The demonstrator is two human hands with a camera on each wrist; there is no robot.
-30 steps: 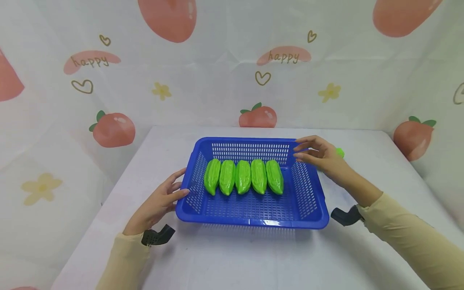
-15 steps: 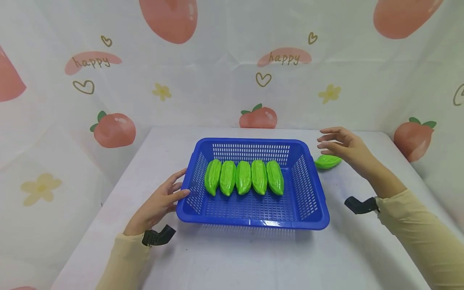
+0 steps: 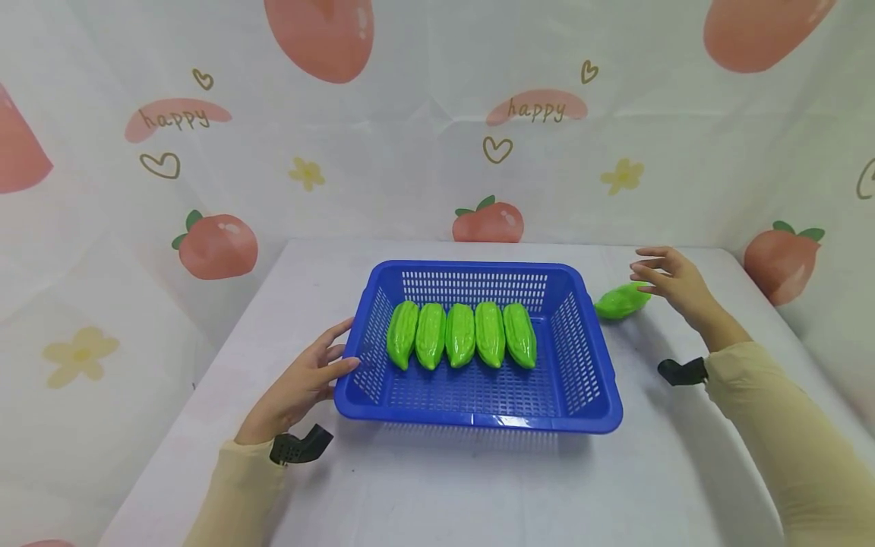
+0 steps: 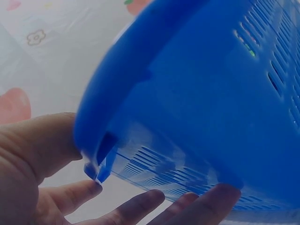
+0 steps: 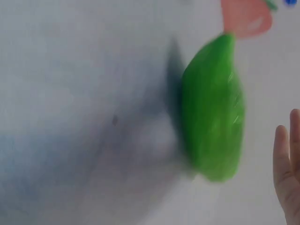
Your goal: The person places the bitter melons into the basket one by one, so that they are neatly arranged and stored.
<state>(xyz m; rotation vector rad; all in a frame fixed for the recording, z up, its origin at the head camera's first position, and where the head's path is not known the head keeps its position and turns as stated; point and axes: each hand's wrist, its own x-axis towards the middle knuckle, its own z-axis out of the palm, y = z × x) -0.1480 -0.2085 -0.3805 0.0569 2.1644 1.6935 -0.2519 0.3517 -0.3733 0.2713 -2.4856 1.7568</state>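
Observation:
A blue plastic basket (image 3: pixel 437 420) with slotted walls stands mid-table in the head view. Inside it, several glossy green toy bitter melons (image 3: pixel 460 336) lie side by side in a row. My left hand (image 3: pixel 301 387) holds the basket's left side, thumb at the rim and fingers against the outer wall, as the left wrist view shows. One more bitter melon (image 3: pixel 618 302) lies on the table right of the basket. Just over its right end hovers my right hand (image 3: pixel 677 287), fingers loosely bent and holding nothing. In the right wrist view that bitter melon (image 5: pixel 213 110) appears apart from the fingers (image 5: pixel 282 159).
A white cloth covers the table (image 3: pixel 424 494). Behind it hangs a white backdrop (image 3: pixel 410 182) printed with peaches, hearts and flowers. A black wrist camera mount (image 3: pixel 301 444) sits at the left sleeve, another mount (image 3: pixel 682 372) at the right.
My right hand has moved from above the basket's back right corner rightward to the loose bitter melon, which has come into fuller view. My left hand and the basket stay in place.

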